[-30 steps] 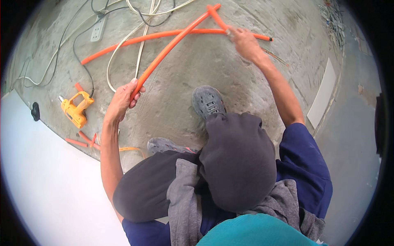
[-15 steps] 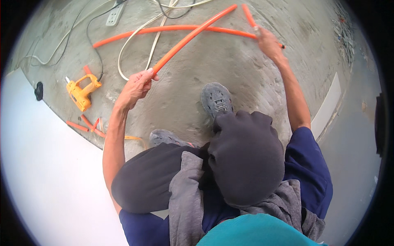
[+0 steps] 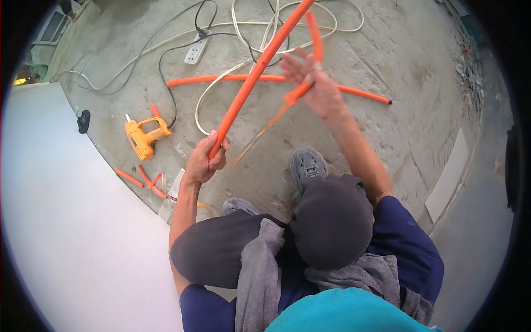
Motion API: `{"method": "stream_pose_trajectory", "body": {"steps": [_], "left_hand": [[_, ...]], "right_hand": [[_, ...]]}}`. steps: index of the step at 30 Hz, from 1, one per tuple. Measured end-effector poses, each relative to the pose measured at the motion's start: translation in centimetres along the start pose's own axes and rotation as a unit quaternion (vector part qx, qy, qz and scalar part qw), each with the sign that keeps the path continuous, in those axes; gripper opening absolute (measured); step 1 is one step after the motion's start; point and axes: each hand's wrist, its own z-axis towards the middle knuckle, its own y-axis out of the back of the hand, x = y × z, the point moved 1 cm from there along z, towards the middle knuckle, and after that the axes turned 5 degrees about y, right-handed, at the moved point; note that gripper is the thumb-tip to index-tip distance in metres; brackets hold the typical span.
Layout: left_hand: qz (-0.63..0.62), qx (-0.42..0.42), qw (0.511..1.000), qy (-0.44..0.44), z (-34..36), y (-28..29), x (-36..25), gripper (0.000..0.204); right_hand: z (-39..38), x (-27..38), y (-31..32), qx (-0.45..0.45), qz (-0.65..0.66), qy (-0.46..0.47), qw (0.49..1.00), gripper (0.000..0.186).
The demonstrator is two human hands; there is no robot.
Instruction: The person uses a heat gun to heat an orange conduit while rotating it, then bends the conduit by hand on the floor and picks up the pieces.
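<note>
My left hand (image 3: 206, 157) is closed round the lower end of a long orange pipe (image 3: 251, 83), which slants up and right past the top edge. My right hand (image 3: 316, 88) is smeared by motion, its fingers partly spread. Against its palm, under the thumb, lies a short bent orange pipe (image 3: 314, 34). A thin orange-brown strip (image 3: 260, 134) trails from this pipe's flared lower end; its kind is unclear. Behind my right hand another orange pipe (image 3: 362, 94) lies across the floor. At left rests a yellow heat gun (image 3: 145, 138) with a dark cord.
Short orange pipe pieces (image 3: 150, 180) lie beside a white panel (image 3: 83, 205) at left. A white power strip (image 3: 197, 51) and looped white cable (image 3: 235, 23) spread over the concrete floor farther off. On the right are a pale board (image 3: 447, 176) and rubble (image 3: 469, 63).
My right hand has swung left and toward me with the short pipe, passing near the long one. The strip now shows below it. The view has shifted, and my left hand keeps its grip.
</note>
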Motion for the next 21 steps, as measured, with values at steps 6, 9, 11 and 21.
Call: {"method": "stream_pose_trajectory", "body": {"steps": [6,9,11,21], "left_hand": [[0.079,-0.045,0.996,0.015,-3.2,1.3,0.1,0.051],[0.107,-0.068,0.991,0.042,-4.9,2.4,0.6,0.049],[0.112,-0.072,0.988,0.073,-6.4,2.4,0.9,0.046],[0.117,-0.203,0.97,0.06,-17.4,6.9,6.3,0.047]], "right_hand": [[0.6,-3.2,-4.4,0.005,0.004,-0.048,0.999,0.047],[2.3,-1.7,-2.4,0.013,-0.048,-0.034,0.998,0.042],[3.1,0.4,-0.6,0.019,-0.068,-0.011,0.997,0.038],[11.1,14.9,5.8,-0.087,-0.256,0.17,0.948,0.021]]}}
